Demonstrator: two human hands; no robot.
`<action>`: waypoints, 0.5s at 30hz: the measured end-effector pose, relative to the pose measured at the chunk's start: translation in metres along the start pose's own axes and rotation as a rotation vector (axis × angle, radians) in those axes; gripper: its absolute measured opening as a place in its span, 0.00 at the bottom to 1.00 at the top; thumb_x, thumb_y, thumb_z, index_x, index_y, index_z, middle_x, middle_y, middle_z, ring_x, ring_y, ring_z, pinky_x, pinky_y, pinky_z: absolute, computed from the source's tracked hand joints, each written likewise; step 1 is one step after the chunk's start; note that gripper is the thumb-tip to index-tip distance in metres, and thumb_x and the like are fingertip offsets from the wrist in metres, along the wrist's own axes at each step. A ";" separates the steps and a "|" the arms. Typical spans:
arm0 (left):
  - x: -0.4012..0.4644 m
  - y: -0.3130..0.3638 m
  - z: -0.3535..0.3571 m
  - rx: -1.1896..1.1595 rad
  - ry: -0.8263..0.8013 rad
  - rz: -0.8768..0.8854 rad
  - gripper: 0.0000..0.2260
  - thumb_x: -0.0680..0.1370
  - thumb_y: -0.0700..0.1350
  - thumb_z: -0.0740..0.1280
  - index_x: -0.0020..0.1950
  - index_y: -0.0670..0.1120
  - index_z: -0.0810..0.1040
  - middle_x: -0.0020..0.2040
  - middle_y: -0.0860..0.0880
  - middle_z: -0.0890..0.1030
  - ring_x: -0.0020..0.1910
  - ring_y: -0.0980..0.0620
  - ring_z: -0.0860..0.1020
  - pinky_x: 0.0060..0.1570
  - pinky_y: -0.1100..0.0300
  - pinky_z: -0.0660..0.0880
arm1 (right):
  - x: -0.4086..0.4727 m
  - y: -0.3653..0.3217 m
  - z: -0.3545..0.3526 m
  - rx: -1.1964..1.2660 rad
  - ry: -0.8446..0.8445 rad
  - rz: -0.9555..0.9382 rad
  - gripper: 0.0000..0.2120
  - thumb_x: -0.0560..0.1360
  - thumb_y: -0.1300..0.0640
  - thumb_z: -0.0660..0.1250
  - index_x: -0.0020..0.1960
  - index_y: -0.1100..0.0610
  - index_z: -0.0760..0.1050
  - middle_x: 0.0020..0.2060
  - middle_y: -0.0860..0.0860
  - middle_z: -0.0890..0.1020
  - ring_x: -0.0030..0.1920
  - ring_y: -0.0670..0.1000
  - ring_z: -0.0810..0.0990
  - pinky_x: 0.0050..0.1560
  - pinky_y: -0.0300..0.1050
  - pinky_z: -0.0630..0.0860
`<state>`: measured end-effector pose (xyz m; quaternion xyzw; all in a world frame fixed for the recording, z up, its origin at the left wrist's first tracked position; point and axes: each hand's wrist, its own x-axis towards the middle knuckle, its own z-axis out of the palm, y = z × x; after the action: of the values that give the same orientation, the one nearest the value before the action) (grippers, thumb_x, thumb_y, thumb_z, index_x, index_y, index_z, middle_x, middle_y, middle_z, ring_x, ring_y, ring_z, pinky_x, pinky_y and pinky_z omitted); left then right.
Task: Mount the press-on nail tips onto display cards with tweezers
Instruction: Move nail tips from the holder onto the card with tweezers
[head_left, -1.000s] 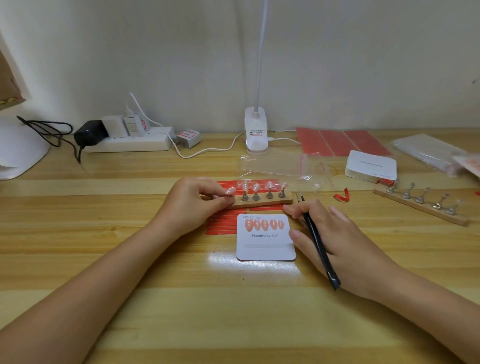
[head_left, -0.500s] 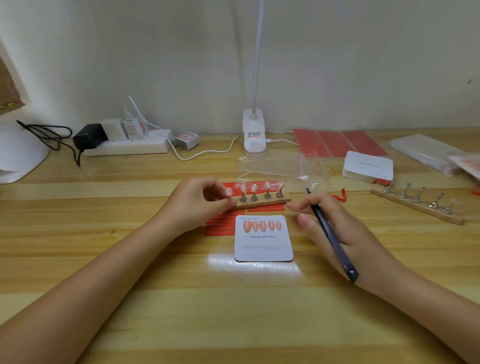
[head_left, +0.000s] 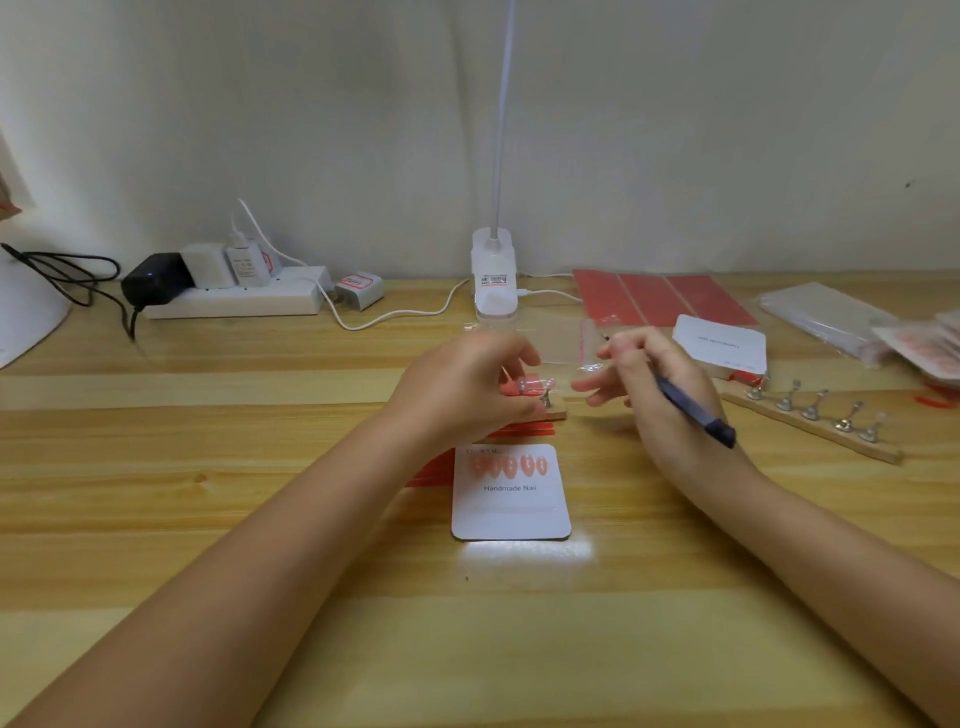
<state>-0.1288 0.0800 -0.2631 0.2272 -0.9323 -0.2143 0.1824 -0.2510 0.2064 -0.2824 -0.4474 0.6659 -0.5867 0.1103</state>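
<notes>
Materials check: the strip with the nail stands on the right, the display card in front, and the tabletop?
Right stand strip: looks like bare light wood, with shiny silver pegs, probably metal by the glint. Display card: white matte card stock, rounded corners, printed text; paper or thin plastic, can't tell. Tabletop: light wood with visible grain and knots, semi-gloss sheen reflecting the lamp; solid or laminate unclear.

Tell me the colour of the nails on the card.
Coral pink nails, on the white card; head view.

I see a pale wooden tabletop (head_left: 208, 519) butted against a plain off-white wall (head_left: 311, 104). At the tabletop's far edge stands a white desk lamp (head_left: 494, 280), its thin neck rising out of view; its light glares on the wood nearer me.
</notes>
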 end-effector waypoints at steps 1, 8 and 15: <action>0.002 0.002 0.002 -0.012 -0.003 0.005 0.16 0.70 0.51 0.72 0.56 0.52 0.76 0.44 0.58 0.76 0.46 0.57 0.76 0.48 0.55 0.75 | 0.001 0.004 0.002 -0.022 -0.017 -0.014 0.07 0.78 0.49 0.58 0.43 0.49 0.70 0.37 0.48 0.83 0.36 0.37 0.80 0.35 0.25 0.70; 0.011 0.005 0.011 -0.089 -0.025 0.010 0.14 0.71 0.46 0.73 0.55 0.52 0.76 0.38 0.61 0.77 0.39 0.60 0.75 0.47 0.57 0.75 | -0.001 0.020 0.003 -0.163 -0.110 -0.035 0.08 0.78 0.57 0.58 0.43 0.45 0.67 0.38 0.50 0.84 0.43 0.43 0.81 0.40 0.33 0.72; 0.010 0.001 0.017 -0.076 0.028 -0.003 0.13 0.71 0.45 0.72 0.53 0.54 0.77 0.35 0.62 0.76 0.38 0.64 0.74 0.41 0.63 0.71 | -0.003 0.019 0.004 -0.230 -0.099 -0.088 0.08 0.78 0.57 0.59 0.42 0.46 0.68 0.38 0.50 0.84 0.41 0.39 0.80 0.38 0.33 0.71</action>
<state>-0.1445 0.0813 -0.2741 0.2246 -0.9204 -0.2468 0.2037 -0.2552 0.2044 -0.3014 -0.5140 0.7023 -0.4881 0.0653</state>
